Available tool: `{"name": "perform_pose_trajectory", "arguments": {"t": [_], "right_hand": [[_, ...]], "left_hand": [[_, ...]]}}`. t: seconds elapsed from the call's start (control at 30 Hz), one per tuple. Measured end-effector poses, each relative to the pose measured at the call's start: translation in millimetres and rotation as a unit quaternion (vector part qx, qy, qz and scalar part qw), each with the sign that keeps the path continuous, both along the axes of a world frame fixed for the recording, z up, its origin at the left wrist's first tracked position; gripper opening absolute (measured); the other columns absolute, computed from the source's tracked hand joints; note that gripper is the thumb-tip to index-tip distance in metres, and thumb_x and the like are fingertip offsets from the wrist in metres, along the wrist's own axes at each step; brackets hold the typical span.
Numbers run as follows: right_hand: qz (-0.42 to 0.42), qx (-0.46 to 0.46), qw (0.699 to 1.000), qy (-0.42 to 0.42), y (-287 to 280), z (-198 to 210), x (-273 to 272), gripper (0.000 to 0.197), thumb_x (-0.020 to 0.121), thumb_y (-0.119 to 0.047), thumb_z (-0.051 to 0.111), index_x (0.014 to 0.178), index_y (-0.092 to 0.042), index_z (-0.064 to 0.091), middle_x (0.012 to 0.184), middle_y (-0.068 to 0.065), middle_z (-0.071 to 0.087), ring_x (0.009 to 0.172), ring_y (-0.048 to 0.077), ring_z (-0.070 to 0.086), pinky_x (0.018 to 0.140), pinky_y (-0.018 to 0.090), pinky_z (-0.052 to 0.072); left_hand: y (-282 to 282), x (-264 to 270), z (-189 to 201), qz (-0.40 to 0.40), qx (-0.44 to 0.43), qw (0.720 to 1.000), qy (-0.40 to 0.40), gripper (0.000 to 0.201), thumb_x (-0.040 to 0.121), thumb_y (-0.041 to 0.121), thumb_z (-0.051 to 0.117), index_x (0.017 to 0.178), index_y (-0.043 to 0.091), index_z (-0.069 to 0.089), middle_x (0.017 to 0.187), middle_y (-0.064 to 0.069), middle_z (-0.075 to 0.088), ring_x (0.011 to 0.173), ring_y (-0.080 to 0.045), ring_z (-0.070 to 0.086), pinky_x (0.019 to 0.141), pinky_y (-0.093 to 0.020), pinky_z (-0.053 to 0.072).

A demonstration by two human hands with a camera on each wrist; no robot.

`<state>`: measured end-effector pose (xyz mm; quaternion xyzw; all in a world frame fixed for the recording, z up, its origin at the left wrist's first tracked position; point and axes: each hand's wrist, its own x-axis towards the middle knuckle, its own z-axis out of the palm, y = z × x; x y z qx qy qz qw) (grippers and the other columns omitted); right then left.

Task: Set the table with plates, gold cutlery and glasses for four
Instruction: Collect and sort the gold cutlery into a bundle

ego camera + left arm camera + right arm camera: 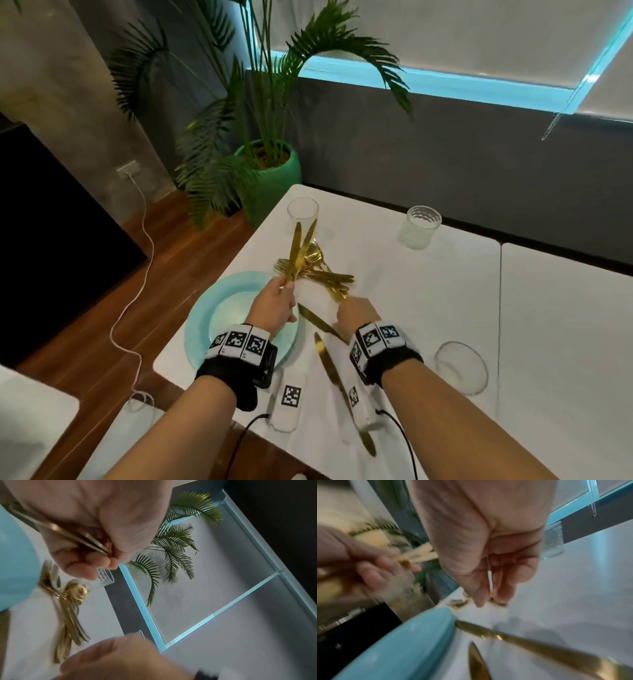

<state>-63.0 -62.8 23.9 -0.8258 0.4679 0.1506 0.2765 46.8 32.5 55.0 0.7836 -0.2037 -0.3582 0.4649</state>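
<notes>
White tabletop carries one pale blue round plate, three clear glasses and a heap of gold cutlery. Left hand grips two gold knives over the plate, blades pointing up and away. Right hand hangs relaxed, fingers loose above the heap, holding nothing. Two more gold knives lie right of the plate, tips pointing away.

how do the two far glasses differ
The left glass has smooth, clear walls; the right glass is ribbed and wavy. The left one looks taller and narrower, the right one squatter. Knives in the left hand cross the left glass; the right stands unobstructed. Both are upright and empty.
</notes>
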Motion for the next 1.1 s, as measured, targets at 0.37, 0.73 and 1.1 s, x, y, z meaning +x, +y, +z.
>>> {"name": "perform_pose_trajectory", "arguments": {"t": [0.37, 0.73, 1.1], "right_hand": [[-0.049, -0.020, 0.994, 0.099, 18, -42, -25, 0.025, 0.094, -0.009, 0.045, 0.112, -0.006, 0.062, 0.117, 0.009, 0.064, 0.108, 0.022, 0.062, 0.087, 0.026, 0.050], [-0.219, 0.131, 0.965, -0.065, 5, -23, -41, 0.013, 0.087, -0.008, 0.056, 0.076, -0.007, 0.063, 0.076, 0.011, 0.066, 0.063, 0.019, 0.061, 0.064, 0.029, 0.054], [-0.283, 0.360, 0.852, -0.255, 28, 15, -20, 0.010, 0.085, -0.007, 0.066, 0.075, -0.006, 0.068, 0.055, 0.005, 0.062, 0.041, 0.009, 0.047, 0.037, 0.017, 0.036]], "left_hand": [[27, 20, -24, -0.008, 0.033, 0.999, 0.029, 0.019, 0.099, 0.019, 0.038, 0.111, 0.012, 0.051, 0.080, 0.000, 0.053, 0.065, -0.012, 0.051, 0.067, -0.024, 0.047], [15, 5, -19, 0.050, -0.034, 0.986, 0.154, 0.004, 0.096, 0.003, 0.042, 0.097, 0.004, 0.047, 0.086, -0.013, 0.059, 0.067, -0.018, 0.060, 0.063, -0.024, 0.052], [17, -28, -30, -0.073, 0.005, 0.985, 0.159, 0.007, 0.097, 0.020, 0.043, 0.099, 0.019, 0.050, 0.105, -0.016, 0.064, 0.096, -0.029, 0.063, 0.096, -0.050, 0.049]]}}
